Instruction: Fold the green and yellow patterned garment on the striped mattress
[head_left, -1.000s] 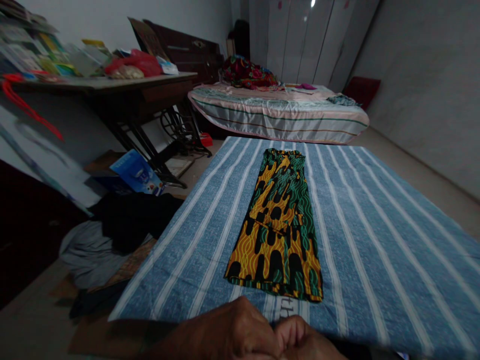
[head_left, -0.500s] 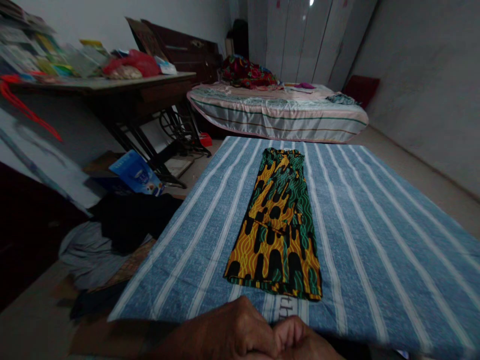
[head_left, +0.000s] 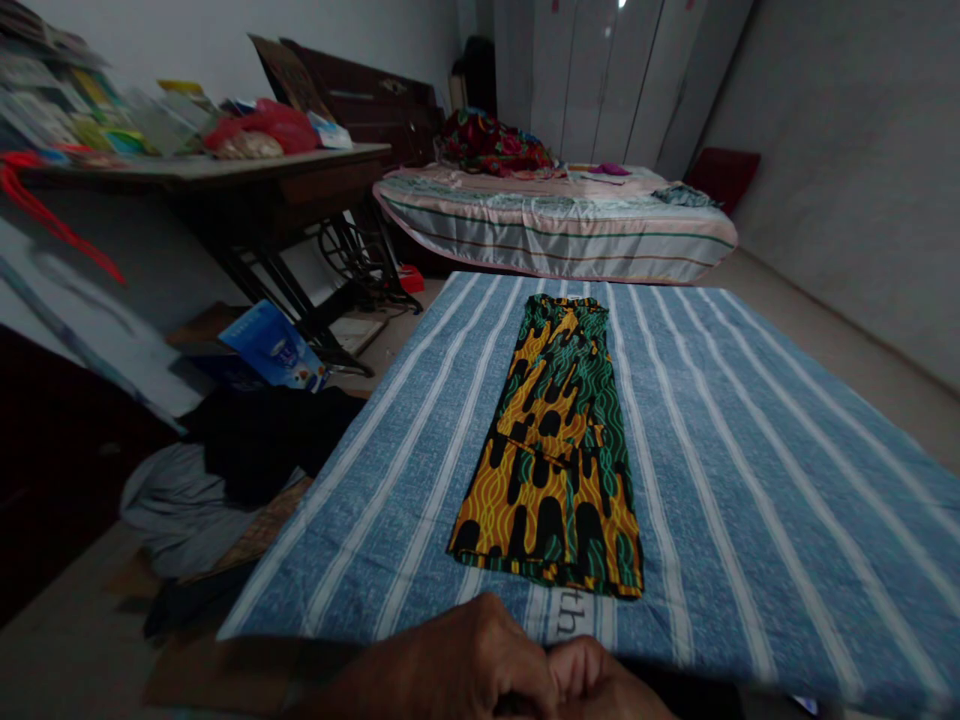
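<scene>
A patterned garment (head_left: 555,440) in yellow, green and black lies folded into a long narrow strip on a blue striped cloth (head_left: 720,500) that covers the table. Its wider end faces me, and a small light label shows at the far end. At the bottom of the view, my left hand (head_left: 480,660) and my right hand (head_left: 596,680) are closed and pressed together by the table's near edge. Both stay a little short of the garment, not touching it. No object shows in either hand, though the lower fingers are cut off by the frame.
Beyond the table stands a bed (head_left: 555,225) with a red floral blanket (head_left: 495,145). To the left is a sewing table (head_left: 300,165) loaded with bags and boxes. Dark and grey clothes (head_left: 187,510) and a blue packet (head_left: 274,345) lie low beside the table.
Almost nothing differs. My hands stay together at the near edge, with the right one shifted very slightly, and the garment lies as before.
</scene>
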